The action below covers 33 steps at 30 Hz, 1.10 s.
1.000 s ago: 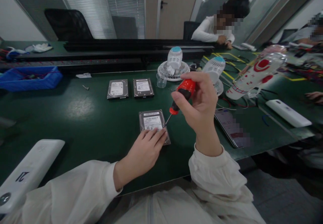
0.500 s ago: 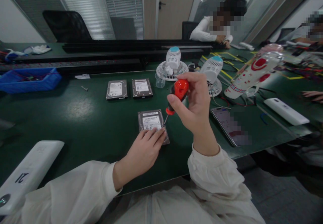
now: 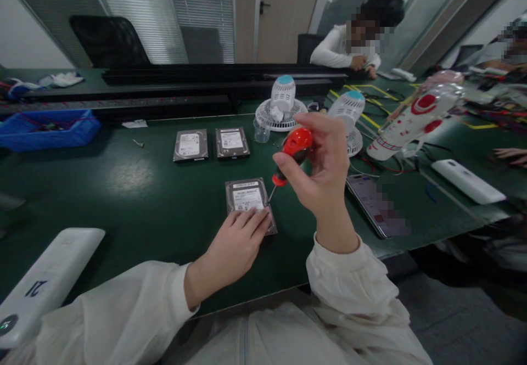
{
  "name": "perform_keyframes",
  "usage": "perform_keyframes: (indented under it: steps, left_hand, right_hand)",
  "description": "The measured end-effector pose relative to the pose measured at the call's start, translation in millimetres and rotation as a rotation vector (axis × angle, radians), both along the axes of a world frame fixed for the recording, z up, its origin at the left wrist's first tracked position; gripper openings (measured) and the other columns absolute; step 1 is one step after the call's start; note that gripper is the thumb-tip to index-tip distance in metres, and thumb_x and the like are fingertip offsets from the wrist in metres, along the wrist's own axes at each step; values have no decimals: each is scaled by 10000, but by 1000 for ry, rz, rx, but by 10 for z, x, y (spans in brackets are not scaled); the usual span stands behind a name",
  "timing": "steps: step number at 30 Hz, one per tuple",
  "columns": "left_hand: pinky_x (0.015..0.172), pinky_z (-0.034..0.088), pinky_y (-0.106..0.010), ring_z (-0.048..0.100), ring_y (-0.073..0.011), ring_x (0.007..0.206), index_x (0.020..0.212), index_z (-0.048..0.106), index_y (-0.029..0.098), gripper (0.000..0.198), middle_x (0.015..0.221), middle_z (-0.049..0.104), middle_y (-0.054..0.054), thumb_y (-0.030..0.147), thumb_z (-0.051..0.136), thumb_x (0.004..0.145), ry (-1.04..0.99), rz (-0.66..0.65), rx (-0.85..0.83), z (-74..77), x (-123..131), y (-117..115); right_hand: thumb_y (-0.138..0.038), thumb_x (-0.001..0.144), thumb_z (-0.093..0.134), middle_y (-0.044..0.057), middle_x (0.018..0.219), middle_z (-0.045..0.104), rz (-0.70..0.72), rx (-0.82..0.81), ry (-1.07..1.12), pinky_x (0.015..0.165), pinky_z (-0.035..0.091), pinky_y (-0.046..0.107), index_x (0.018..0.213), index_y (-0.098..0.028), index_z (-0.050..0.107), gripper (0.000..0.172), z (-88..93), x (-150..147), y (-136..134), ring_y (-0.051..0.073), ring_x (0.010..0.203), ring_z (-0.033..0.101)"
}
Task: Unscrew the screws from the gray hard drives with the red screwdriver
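Observation:
In front of me a hard drive lies label side up on the green table. My left hand rests flat over its near part, fingers stretched out. Between thumb and fingers, my right hand grips a red and black screwdriver. The screwdriver is tilted, and its tip meets the drive's right edge close to my left fingertips. Whether a screw sits under the tip is too small to tell. Two more hard drives, a left one and a right one, lie side by side farther back.
Behind my right hand stand white fans and a clear plastic cup. To the right are a phone, a patterned bottle and a white device. A blue bin and a device marked 21 are left. A co-worker sits opposite.
My right hand has shifted slightly to the right, and the screwdriver handle leans over a little more. The left hand and the hard drive stay where they were.

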<state>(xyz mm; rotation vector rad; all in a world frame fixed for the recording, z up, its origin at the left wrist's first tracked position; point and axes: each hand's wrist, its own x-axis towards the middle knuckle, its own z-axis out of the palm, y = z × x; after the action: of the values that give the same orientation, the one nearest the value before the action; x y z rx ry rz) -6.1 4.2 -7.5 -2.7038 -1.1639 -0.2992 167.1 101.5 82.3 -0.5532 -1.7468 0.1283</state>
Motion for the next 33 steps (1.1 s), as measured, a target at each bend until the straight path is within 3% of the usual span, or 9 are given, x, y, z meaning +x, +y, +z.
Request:
perform_keyframes:
  steps: [5,10,15,24,30,33]
  left_hand:
    - [1044,402,-452,503,-303,1301,1482,470,84,500,1499,533,-133,178,425,993,14,2,0,-4,1,4]
    - [1040,404,-451,497,-300,1301,1479,475,84,496,1505,530,-124,175,418,995,9,2,1,5,6,-2]
    - [1046,400,-450,497,-302,1306,1474,482,85,488,1506,529,-119,175,414,1000,14,1,-5,29,5,-9]
    - [1049,400,-455,502,-305,1313,1475,482,90,484,1512,526,-118,184,409,1006,25,7,-12,16,12,-6]
    - [1048,406,-457,502,-311,1318,1477,480,89,486,1524,514,-124,185,404,1006,27,9,-11,-2,9,-1]
    - [1050,410,-464,497,-312,1323,1489,465,83,499,1525,513,-126,188,409,1004,23,5,-14,-12,6,0]
  right_hand:
    - [-292,835,763,22,1140,679,-56,62,-44,925,591,421,1195,-288,622,386,27,11,-23,207,1047,653]
    - [-287,971,537,44,1312,643,76,-77,-76,1020,578,500,1367,-296,538,396,6,26,-31,224,1145,663]
    - [-269,960,530,44,1462,577,135,-104,-98,1067,559,550,1432,-306,487,476,-2,31,-22,279,1381,548]
    - [-255,938,584,34,1447,587,116,-102,-107,1045,576,545,1412,-316,510,484,22,35,-47,279,1343,581]
    - [-281,842,739,39,1178,678,27,7,-84,953,610,466,1246,-308,615,423,49,3,-60,241,1106,647]
    - [-317,888,672,54,1202,662,46,-37,-110,927,616,451,1266,-333,597,386,73,16,-97,249,1100,644]
